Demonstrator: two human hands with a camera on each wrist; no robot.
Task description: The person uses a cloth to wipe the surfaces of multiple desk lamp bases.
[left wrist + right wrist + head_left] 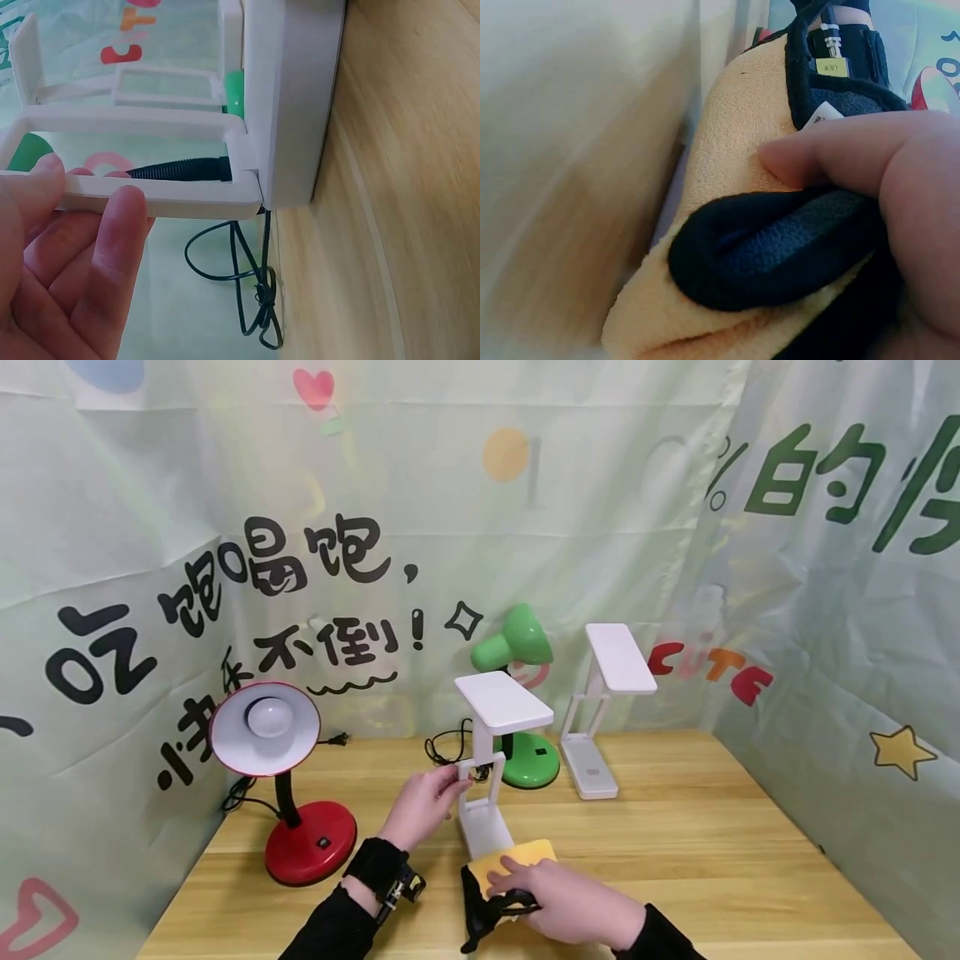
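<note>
at the centre of the head view, the left hand [423,806] pinches the hinged arm of the nearer white lamp [482,745] between thumb and finger. the lamp's base [485,827] runs lengthwise down the frame, its near end pointing at the black-edged yellow cloth [525,856] at bottom centre, gripped by the right hand [573,897], the closer hand to that end; whether cloth and base touch cannot be told. the backdrop [450,468] reads "吃饱喝饱, 快乐不倒!" at left and "cute" right of centre; the cloth's white tag [825,114] is illegible.
</note>
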